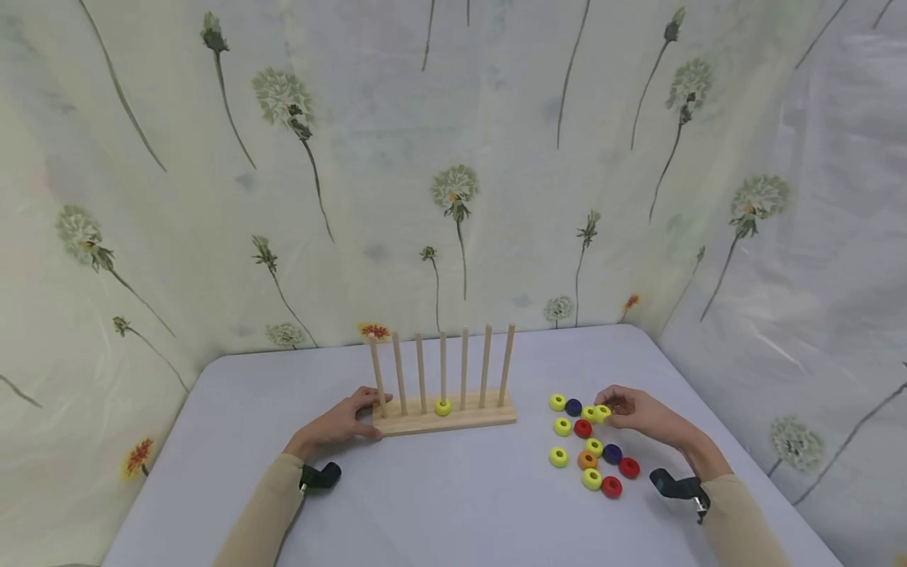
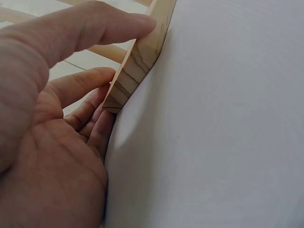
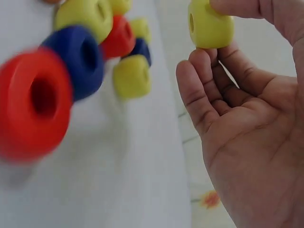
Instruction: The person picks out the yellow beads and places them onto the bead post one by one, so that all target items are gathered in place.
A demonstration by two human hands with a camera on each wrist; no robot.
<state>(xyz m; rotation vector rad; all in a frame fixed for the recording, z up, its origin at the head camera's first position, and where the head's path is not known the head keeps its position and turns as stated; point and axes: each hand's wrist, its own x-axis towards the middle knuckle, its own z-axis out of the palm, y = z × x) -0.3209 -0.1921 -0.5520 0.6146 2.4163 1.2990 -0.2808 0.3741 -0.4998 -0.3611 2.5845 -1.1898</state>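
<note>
A wooden peg stand (image 1: 448,424) with a row of upright pegs stands on the table. One yellow bead (image 1: 442,409) sits low on its middle peg. My left hand (image 1: 335,424) grips the left end of the base, the thumb on its front edge and the fingers at the back, as the left wrist view also shows. On the right, my right hand (image 1: 652,419) pinches a yellow bead (image 3: 212,27) between thumb and fingers, raised off the table. Below and left of it lie loose beads, among them a red bead (image 3: 35,104) and a dark blue bead (image 3: 78,59).
Several yellow, red and blue beads are spread at the right of the white-covered table (image 1: 425,504), with an orange bead (image 1: 587,460) among them. A flower-printed curtain (image 1: 397,197) hangs behind the table and along its sides.
</note>
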